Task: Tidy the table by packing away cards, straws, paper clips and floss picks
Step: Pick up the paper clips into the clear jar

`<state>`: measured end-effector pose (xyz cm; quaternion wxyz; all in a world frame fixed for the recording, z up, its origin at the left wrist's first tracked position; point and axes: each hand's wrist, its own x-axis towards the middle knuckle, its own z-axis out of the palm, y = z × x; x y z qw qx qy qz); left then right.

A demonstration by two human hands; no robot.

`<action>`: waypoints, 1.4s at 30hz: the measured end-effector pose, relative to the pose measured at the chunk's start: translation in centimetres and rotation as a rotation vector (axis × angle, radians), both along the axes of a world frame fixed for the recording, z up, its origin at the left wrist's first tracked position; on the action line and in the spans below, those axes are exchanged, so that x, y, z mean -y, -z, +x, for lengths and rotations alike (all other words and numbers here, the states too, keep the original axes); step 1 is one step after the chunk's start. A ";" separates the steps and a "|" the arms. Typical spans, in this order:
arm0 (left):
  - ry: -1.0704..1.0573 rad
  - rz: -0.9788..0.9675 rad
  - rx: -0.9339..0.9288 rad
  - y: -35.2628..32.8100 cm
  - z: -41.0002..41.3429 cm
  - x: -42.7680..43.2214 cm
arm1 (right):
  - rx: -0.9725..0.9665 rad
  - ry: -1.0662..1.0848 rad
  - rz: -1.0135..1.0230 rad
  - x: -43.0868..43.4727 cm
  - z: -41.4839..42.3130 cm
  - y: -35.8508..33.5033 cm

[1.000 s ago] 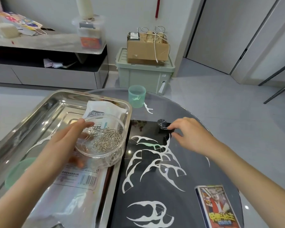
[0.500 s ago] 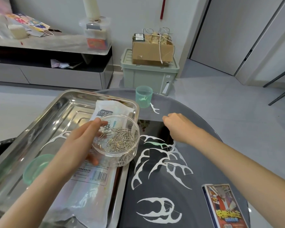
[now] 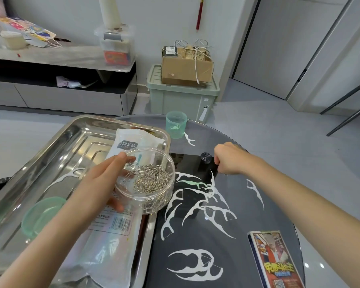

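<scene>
My left hand (image 3: 100, 183) grips a clear round container (image 3: 164, 196) holding several paper clips (image 3: 152, 179), raised over the right edge of the steel tray (image 3: 50, 140). My right hand (image 3: 229, 161) is curled in a fist beside a small black knob (image 3: 205, 157); a thin bit of wire, a paper clip (image 3: 224, 174), pokes out under it. Several white floss picks (image 3: 212, 204) lie scattered on the dark glass table (image 3: 243, 223). A boxed card deck (image 3: 276, 260) lies at the near right. A packet of straws (image 3: 116, 227) lies in the tray.
A green cup (image 3: 176, 124) with a floss pick inside stands at the table's far edge, another pick (image 3: 189, 139) beside it. A green lid (image 3: 42, 215) and one floss pick (image 3: 67, 176) lie in the tray. Beyond the table are a green bin (image 3: 181, 98) and a cardboard box (image 3: 185, 67).
My right hand pinched a paper clip lying by the black knob, closed round it and lifted slightly. My left hand brought the container a little to the right, toward the tray's edge.
</scene>
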<state>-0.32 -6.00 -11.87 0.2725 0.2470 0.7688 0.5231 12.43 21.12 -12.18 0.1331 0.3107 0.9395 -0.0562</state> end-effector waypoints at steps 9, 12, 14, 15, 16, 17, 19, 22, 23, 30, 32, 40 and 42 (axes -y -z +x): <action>0.015 -0.001 0.011 0.1 0.3 -0.1 | -0.117 0.095 -0.209 -0.9 1.3 0.2; 0.027 -0.004 0.010 0.0 0.5 -0.2 | -0.136 0.102 -0.186 -1.0 2.4 0.5; 0.035 -0.004 0.008 0.1 0.6 -0.2 | -0.073 0.071 -0.123 -0.4 2.5 0.3; 0.038 -0.005 0.006 0.1 0.6 -0.2 | -0.042 0.053 -0.088 0.1 2.3 0.1; 0.041 -0.005 0.004 0.2 0.6 -0.2 | -0.013 0.033 -0.056 0.6 2.1 -0.1; 0.043 -0.006 0.004 0.3 0.7 -0.2 | 0.011 0.016 -0.020 0.9 1.8 -0.3; 0.038 -0.004 0.008 0.4 0.8 -0.3 | 0.045 -0.032 0.075 1.7 1.4 -0.5; 0.033 -0.005 0.011 0.5 1.0 -0.3 | 0.091 -0.064 0.146 2.0 1.1 -0.3; 0.029 -0.006 0.014 0.5 1.1 -0.3 | 0.091 -0.066 0.147 1.9 1.0 -0.2; 0.039 -0.015 0.021 0.1 1.7 -0.1 | -0.077 0.053 -0.070 1.5 2.1 -1.0; 0.042 -0.011 0.014 0.0 1.8 -0.1 | -0.317 0.112 -0.293 2.8 2.5 -2.7; 0.029 -0.043 0.004 0.0 2.5 0.2 | -0.675 -0.212 -0.454 9.6 1.6 -7.4; 0.029 -0.051 -0.003 -0.1 2.6 0.2 | -0.612 -0.178 -0.257 7.8 2.4 -6.1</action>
